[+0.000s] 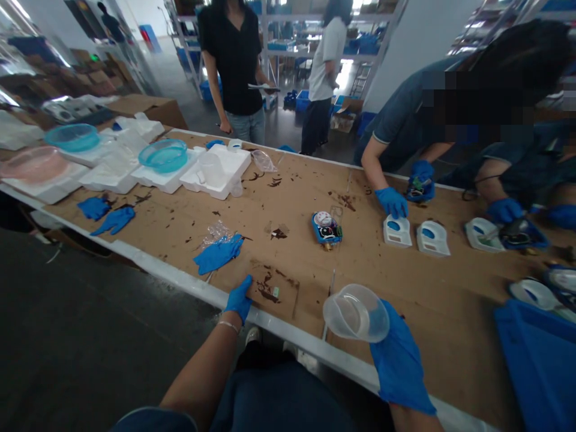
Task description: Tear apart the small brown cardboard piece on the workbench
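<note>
Right now, gloved fingers [386, 318] of the right hand [398, 360] wrapped around the back of a clear plastic cup [356, 312], gripping it, mouth tipped toward the left and slightly up, held just above the near edge of the cardboard-covered surface [405, 282]. Wrist bent, blue glove running back to a bare forearm at the lower right corner. Left hand [239, 298] flat, fingers [245, 283] spread and pressed onto the near edge of the surface, holding nothing, just beside a loose cardboard patch [274, 291] smeared with dark stains. Thin bracelet at that wrist, forearm reaching up from the lower middle. Farther out, a crumpled blue glove [219, 253] with clear plastic wrap beside it, and a small blue meter assembly [326, 228] with a round dial near the middle of the surface, well apart from both hands. Further left, two more loose gloves [108, 215], white foam trays [216, 171] and blue bowls [163, 155]. On the far right, other people's gloved hands [392, 201] at white housings [397, 231]; a blue bin [540, 360] at the near right.
</note>
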Tool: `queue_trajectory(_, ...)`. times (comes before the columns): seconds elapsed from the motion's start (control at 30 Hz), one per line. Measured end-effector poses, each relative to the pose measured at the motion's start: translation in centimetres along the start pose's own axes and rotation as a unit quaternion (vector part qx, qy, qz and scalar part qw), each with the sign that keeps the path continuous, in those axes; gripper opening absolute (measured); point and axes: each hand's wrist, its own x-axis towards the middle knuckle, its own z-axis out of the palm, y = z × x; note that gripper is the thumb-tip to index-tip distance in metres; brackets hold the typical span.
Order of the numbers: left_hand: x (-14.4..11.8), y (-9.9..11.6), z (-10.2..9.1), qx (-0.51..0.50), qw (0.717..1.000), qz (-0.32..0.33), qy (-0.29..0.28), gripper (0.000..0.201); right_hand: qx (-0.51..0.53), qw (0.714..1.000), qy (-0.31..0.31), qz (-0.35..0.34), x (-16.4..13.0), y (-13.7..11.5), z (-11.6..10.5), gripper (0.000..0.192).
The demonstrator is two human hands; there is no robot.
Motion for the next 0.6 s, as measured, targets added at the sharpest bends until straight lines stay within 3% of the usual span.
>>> queue_trajectory(0.23,1.3,-1.6,-0.5,0.079,0.991,0.087,0.064,0.030,0.071,0.996,0.034,0.043,1.1,-0.9,2.0,0.051)
queue_trajectory(0.43,1.9,-2.2,-1.0,0.127,0.982,0.070,0.117,0.028,0.124,0.989,0.036,0.067,1.4,-1.0,3.2,0.051)
queue_trajectory(0.5,2.0,-2.1,-1.0,0.124,0.984,0.060,0.114,0.028,0.124,0.988,0.048,0.083,1.4,-1.1,3.4,0.054)
queue_trajectory(0.6,1.6,-1.2,-0.8,0.091,0.993,0.056,0.056,0.029,0.117,0.985,0.071,0.104,1.5,-1.5,3.5,0.056)
